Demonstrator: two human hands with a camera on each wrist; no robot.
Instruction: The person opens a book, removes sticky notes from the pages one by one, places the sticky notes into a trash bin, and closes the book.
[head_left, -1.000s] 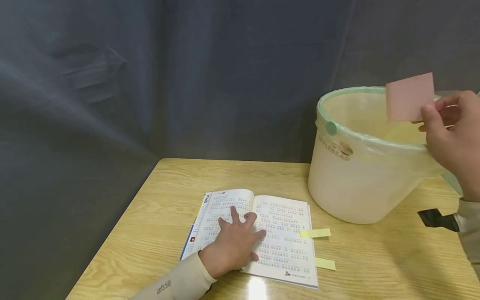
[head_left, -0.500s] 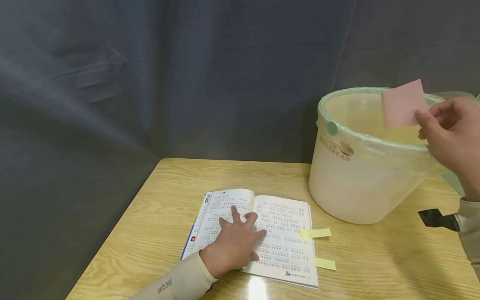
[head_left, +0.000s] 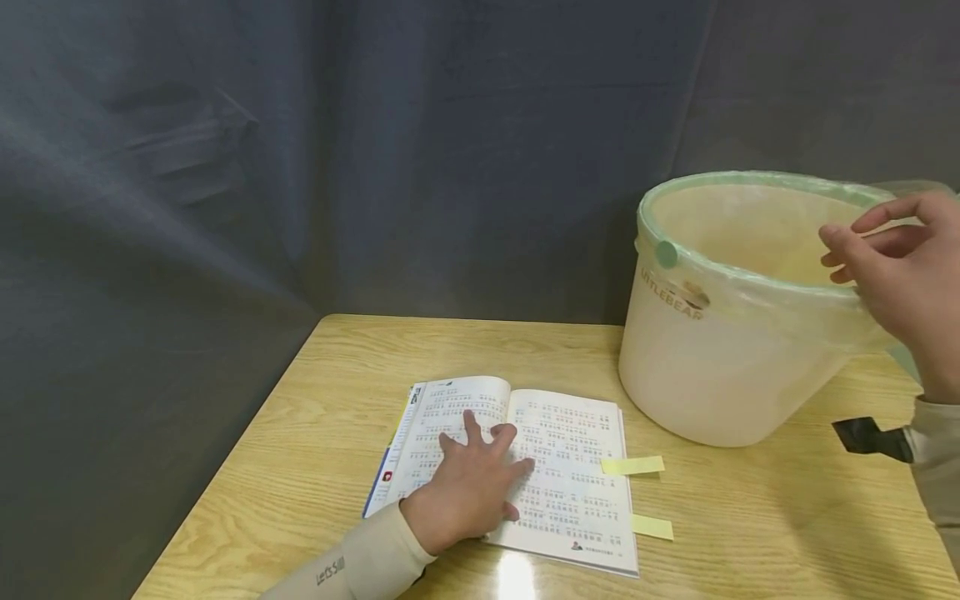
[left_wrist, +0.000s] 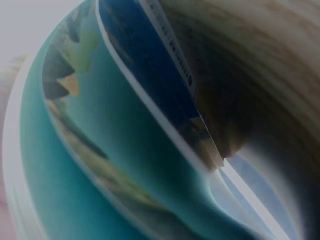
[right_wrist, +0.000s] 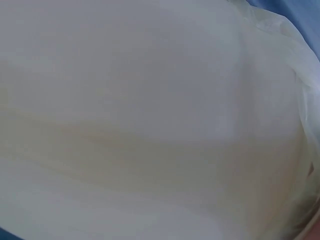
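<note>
My left hand (head_left: 472,483) rests with spread fingers on an open book (head_left: 573,508), across the inner part of its pages. Two yellow paper strips, an upper one (head_left: 645,466) and a lower one (head_left: 654,527), stick out from the book's right edge. Over the right side of a lined white bin (head_left: 712,375) hovers my right hand (head_left: 911,267), its fingers loosely bent and nothing between thumb and forefinger. No pink note shows in any current view; the bin's floor is hidden. Pale bin liner (right_wrist: 270,90) fills much of the right wrist view.
The wooden table (head_left: 360,358) carries the book and the bin, which has a green rim (head_left: 667,254). A dark cloth (head_left: 487,167) hangs behind and to the left. In the left wrist view, blurred teal and blue printed sheets (left_wrist: 125,115) curve close to the camera.
A pink square note, pinched by the right hand earlier, lowered toward the bin's opening and is now let go and out of sight. The left hand has stayed on the book.
</note>
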